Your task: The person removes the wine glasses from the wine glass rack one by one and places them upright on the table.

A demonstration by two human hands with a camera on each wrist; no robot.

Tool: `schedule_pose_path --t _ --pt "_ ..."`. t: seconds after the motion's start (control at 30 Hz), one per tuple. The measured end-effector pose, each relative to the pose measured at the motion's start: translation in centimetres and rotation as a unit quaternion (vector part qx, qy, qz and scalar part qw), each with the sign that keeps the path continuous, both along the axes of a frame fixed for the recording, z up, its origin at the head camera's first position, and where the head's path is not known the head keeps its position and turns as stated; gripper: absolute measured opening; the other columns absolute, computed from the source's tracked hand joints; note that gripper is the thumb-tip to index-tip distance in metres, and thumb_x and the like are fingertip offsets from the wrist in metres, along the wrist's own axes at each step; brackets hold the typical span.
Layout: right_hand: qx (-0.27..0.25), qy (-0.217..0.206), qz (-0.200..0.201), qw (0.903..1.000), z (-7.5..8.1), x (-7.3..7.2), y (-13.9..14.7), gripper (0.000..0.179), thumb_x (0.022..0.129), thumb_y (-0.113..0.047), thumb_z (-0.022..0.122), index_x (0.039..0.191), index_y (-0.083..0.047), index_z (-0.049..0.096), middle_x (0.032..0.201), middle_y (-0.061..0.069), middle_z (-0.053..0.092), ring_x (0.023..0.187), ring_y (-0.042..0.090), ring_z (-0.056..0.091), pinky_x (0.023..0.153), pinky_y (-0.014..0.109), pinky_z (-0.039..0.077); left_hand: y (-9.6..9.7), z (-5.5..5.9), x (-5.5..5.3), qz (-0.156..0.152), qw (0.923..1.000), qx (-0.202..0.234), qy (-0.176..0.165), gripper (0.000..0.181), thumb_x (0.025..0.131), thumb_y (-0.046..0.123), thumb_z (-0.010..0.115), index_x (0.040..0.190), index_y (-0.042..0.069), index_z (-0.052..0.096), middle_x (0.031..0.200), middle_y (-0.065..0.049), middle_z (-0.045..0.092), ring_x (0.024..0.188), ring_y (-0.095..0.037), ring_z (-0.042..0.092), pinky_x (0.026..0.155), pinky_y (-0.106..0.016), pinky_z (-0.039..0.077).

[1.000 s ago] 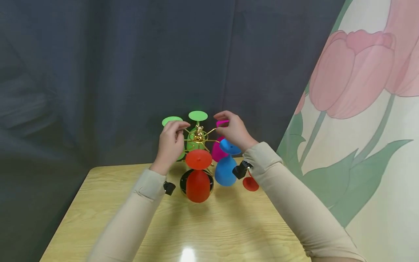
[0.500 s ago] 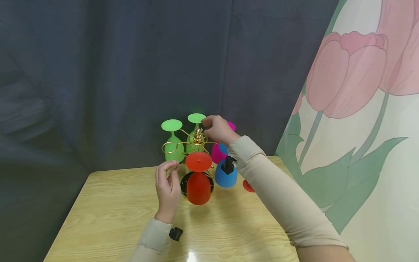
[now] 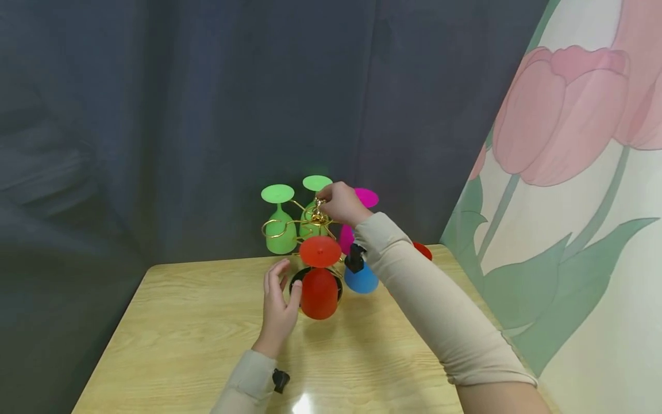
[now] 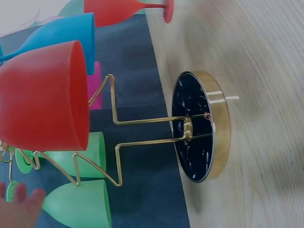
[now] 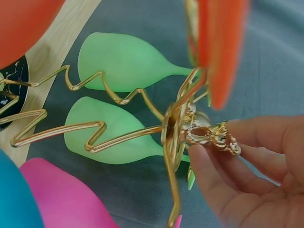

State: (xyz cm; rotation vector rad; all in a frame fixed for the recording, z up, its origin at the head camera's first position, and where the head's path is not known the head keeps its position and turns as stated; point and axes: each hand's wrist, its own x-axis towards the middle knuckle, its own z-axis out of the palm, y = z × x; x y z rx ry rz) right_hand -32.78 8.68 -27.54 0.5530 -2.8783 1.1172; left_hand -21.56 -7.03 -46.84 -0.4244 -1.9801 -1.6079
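Observation:
A gold wire rack (image 5: 102,137) on a round black-and-gold base (image 4: 221,128) holds goblets hanging upside down. At its top, a small shiny gold ornament (image 5: 216,135) sits between the thumb and forefinger of my right hand (image 3: 345,204), which pinches it. My left hand (image 3: 280,313) is low at the left of the near red goblet (image 3: 319,293), fingers spread and loosely bent around nothing. Two green goblets (image 3: 281,234) hang at the back left. A pink goblet (image 3: 366,197) and a blue goblet (image 3: 361,280), partly hidden by my right wrist, hang on the right.
Another red goblet (image 4: 111,10) stands upright on the wooden table (image 3: 207,333), right of the rack and mostly behind my right sleeve in the head view. A dark curtain (image 3: 233,115) hangs close behind, with a tulip-patterned cloth (image 3: 558,126) on the right.
My left hand has come down from the left green goblet to beside the near red one. My right hand has moved left from the rack's right side onto the gold ornament.

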Motion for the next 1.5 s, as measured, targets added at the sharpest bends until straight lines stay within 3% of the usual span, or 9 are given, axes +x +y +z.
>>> schedule_pose_path --t 0.27,0.4,0.63,1.0,1.2,1.5 --pt "-0.009 0.023 -0.006 0.9997 -0.1 0.0 -0.5 0.033 0.092 -0.001 0.065 0.124 0.005 0.069 0.119 0.020 0.071 0.106 0.030 0.068 0.087 0.038 0.057 0.2 -0.1 -0.2 -0.024 0.9955 -0.056 -0.073 0.078 0.088 0.022 0.077 0.149 0.001 0.034 0.151 -0.020 0.034 0.138 -0.041 0.034 0.110 -0.066 0.035" --pt "-0.009 0.018 -0.007 0.9998 -0.2 0.0 -0.9 0.031 0.092 -0.002 0.068 0.122 0.004 0.071 0.117 0.018 0.072 0.102 0.029 0.070 0.082 0.036 0.058 0.3 -0.5 -0.2 -0.031 0.9896 -0.084 -0.112 0.092 0.080 0.028 0.086 0.151 0.005 0.032 0.151 -0.019 0.033 0.138 -0.039 0.034 0.107 -0.065 0.040" --pt "-0.009 0.016 -0.016 0.9997 -0.2 -0.1 -1.1 0.031 0.091 -0.001 0.068 0.121 0.003 0.072 0.115 0.017 0.073 0.100 0.027 0.070 0.080 0.035 0.058 0.7 -0.9 -0.4 -0.044 0.9823 -0.083 -0.162 0.096 0.078 0.028 0.088 0.152 0.007 0.032 0.148 -0.018 0.038 0.134 -0.039 0.041 0.103 -0.061 0.046" --pt "-0.019 0.019 -0.016 0.9995 -0.4 0.1 -1.1 0.029 0.093 0.000 0.066 0.121 0.005 0.071 0.115 0.019 0.073 0.101 0.029 0.070 0.085 0.038 0.058 0.7 -1.2 -0.2 -0.065 0.9806 -0.022 -0.184 0.089 0.078 0.017 0.088 0.149 0.009 0.035 0.145 -0.016 0.047 0.131 -0.038 0.048 0.104 -0.058 0.047" --pt "-0.021 0.014 -0.009 0.9996 -0.7 0.1 -0.9 0.029 0.094 -0.001 0.066 0.122 0.005 0.071 0.115 0.019 0.072 0.101 0.028 0.069 0.084 0.037 0.057 0.6 -1.1 0.0 -0.061 0.9773 -0.020 -0.202 0.084 0.078 0.016 0.088 0.145 0.007 0.038 0.140 -0.014 0.050 0.128 -0.038 0.050 0.101 -0.058 0.049" --pt "-0.023 0.024 -0.001 0.9994 -0.6 -0.1 -0.9 0.027 0.095 -0.001 0.066 0.121 0.004 0.071 0.111 0.019 0.073 0.093 0.027 0.069 0.077 0.035 0.056 0.6 -0.8 -0.1 -0.048 0.9786 -0.028 -0.198 0.082 0.079 0.017 0.087 0.145 0.009 0.039 0.140 -0.014 0.050 0.126 -0.038 0.052 0.099 -0.057 0.051"
